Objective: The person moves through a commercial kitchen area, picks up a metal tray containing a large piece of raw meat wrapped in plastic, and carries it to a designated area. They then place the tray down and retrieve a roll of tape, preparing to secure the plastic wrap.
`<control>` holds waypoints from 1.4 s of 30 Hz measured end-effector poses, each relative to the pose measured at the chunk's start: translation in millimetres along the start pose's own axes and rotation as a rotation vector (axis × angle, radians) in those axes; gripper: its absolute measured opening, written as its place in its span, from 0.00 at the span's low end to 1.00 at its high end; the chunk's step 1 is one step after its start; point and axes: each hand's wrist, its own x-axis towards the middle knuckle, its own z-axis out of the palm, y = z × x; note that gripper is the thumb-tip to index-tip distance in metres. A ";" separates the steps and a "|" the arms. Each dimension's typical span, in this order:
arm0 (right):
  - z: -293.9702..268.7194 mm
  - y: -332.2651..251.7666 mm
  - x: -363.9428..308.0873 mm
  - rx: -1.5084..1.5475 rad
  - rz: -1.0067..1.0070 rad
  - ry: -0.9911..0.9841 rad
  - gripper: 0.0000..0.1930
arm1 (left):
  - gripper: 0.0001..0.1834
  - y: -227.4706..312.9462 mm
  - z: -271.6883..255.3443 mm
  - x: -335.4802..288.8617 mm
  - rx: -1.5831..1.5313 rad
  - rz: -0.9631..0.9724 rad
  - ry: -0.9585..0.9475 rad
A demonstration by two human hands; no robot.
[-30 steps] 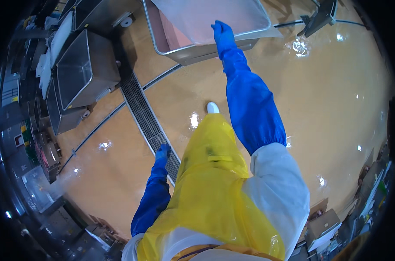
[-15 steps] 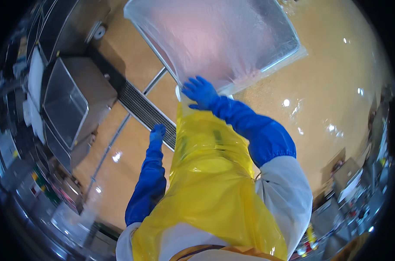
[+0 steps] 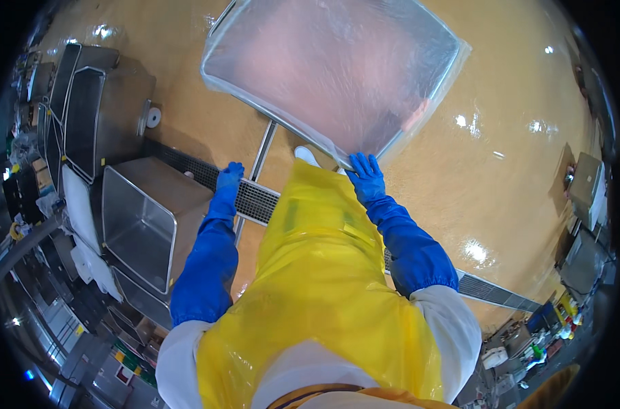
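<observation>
A large metal tub [image 3: 296,127], covered by a clear plastic sheet [image 3: 344,61], stands ahead of me. Something pinkish shows blurred through the sheet. My right hand [image 3: 366,178], in a blue glove, rests its stretched fingers against the tub's near corner, over the plastic. To the left, my blue-gloved left hand [image 3: 229,177] hangs in the air with loosely bent fingers and holds nothing visible. It is nearest to an uncovered metal tub [image 3: 173,235], apart from the covered one. A yellow apron [image 3: 317,273] hangs down my front.
Several more metal tubs [image 3: 122,102] stand at the left, one with a white wheel [image 3: 153,117]. A floor drain grate [image 3: 255,202] crosses the tan floor [image 3: 508,184]. At the far right is a metal cart [image 3: 586,180]. My white boot [image 3: 306,156] shows below the covered tub.
The view has turned, and the covered tub now sits at a different angle. My right hand has moved right along the tub to its near corner. My left hand has risen in the view.
</observation>
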 end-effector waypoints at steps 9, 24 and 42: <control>2.6 -31.6 -8.2 -0.036 0.324 0.091 0.13 | 0.34 148.6 -3.3 15.2 0.156 0.096 -0.066; 48.0 -177.4 91.7 1.074 1.986 1.209 0.45 | 0.34 272.0 -174.0 198.8 0.145 0.145 -0.183; 52.0 -114.1 303.0 1.650 1.438 2.078 0.44 | 0.35 525.9 -109.9 340.8 0.634 0.123 -0.474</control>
